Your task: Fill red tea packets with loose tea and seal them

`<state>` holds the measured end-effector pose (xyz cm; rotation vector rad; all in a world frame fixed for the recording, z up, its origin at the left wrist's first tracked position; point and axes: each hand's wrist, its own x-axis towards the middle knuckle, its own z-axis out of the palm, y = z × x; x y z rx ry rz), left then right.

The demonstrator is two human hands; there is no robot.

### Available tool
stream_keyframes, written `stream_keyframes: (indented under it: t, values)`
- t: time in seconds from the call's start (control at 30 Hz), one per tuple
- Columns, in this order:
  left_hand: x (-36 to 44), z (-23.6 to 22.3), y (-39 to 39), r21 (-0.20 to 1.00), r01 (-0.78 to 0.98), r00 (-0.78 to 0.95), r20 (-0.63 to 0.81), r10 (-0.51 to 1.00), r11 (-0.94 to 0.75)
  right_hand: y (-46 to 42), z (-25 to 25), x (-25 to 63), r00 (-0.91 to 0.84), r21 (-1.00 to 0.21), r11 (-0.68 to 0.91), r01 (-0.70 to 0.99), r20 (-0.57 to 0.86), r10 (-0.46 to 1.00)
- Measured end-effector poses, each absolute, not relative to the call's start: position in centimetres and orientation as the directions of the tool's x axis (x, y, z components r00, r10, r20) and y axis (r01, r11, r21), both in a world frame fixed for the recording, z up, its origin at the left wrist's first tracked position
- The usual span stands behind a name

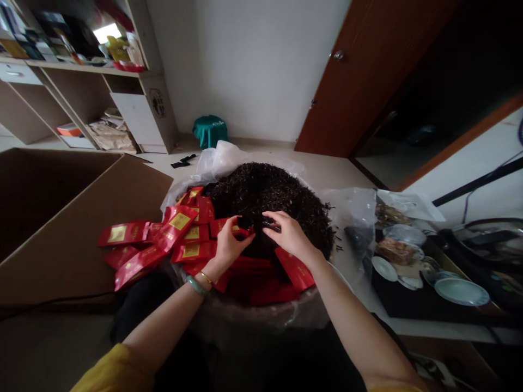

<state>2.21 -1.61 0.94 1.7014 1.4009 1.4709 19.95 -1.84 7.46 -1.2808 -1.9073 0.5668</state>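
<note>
My left hand [229,243] is closed round a red pouch [247,234] whose mouth gapes, dark inside. Facing it, my right hand [288,233] pinches a small dark tool [269,223], its shape partly hidden by the fingers. Both hands hover over a big heap of dark loose tea leaves [261,188] in a sack lined with clear plastic [223,155]. Filled-looking red pouches with yellow labels [180,220] pile up left of my left hand. Flat red pouches [253,277] lie in the near part of the sack, below my wrists.
An open cardboard box [90,218] stands at the left. On the right, a low table [402,299] bears dishes, bags and a pale green plate [461,288]. Behind are a desk [92,68], a teal-covered bin [210,130] and a brown door [368,65].
</note>
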Motion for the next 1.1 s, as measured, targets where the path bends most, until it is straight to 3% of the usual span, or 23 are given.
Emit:
stream_keyframes:
  t: [0.17, 0.3, 0.4, 0.63, 0.8, 0.93, 1.1]
  values:
    - [2.0, 0.9, -1.5, 0.827, 0.449, -0.093, 0.421, 0.902, -0.339, -3.2, 8.8, 19.0, -0.332, -0.648, 0.534, 0.543, 0.419, 0.845]
    - [1.8, 0.7, -1.6, 0.752, 0.525, 0.002, 0.467, 0.884, -0.399, -3.8, 8.9, 18.5, -0.464, -0.492, 0.571, 0.657, 0.334, 0.821]
    - [1.7, 0.4, -1.7, 0.720, 0.533, 0.074, 0.485, 0.871, -0.446, -3.7, 8.3, 18.2, -0.464, -0.413, 0.533, 0.739, 0.262, 0.846]
    - [2.0, 0.0, -1.6, 0.653, 0.592, 0.121, 0.507, 0.853, -0.472, -3.7, 7.8, 17.6, -0.356, -0.417, 0.458, 0.785, 0.301, 0.885]
    - [2.0, 0.1, -1.7, 0.583, 0.630, 0.179, 0.534, 0.826, -0.513, -3.6, 7.8, 17.4, -0.405, -0.381, 0.454, 0.805, 0.206, 0.891]
    - [2.0, -0.1, -1.5, 0.541, 0.662, 0.190, 0.549, 0.814, -0.519, -3.6, 8.2, 17.5, -0.417, -0.436, 0.465, 0.771, 0.206, 0.885]
    - [1.9, -0.3, -1.4, 0.563, 0.671, 0.145, 0.538, 0.830, -0.483, -3.8, 8.7, 18.1, -0.390, -0.422, 0.450, 0.787, 0.225, 0.893]
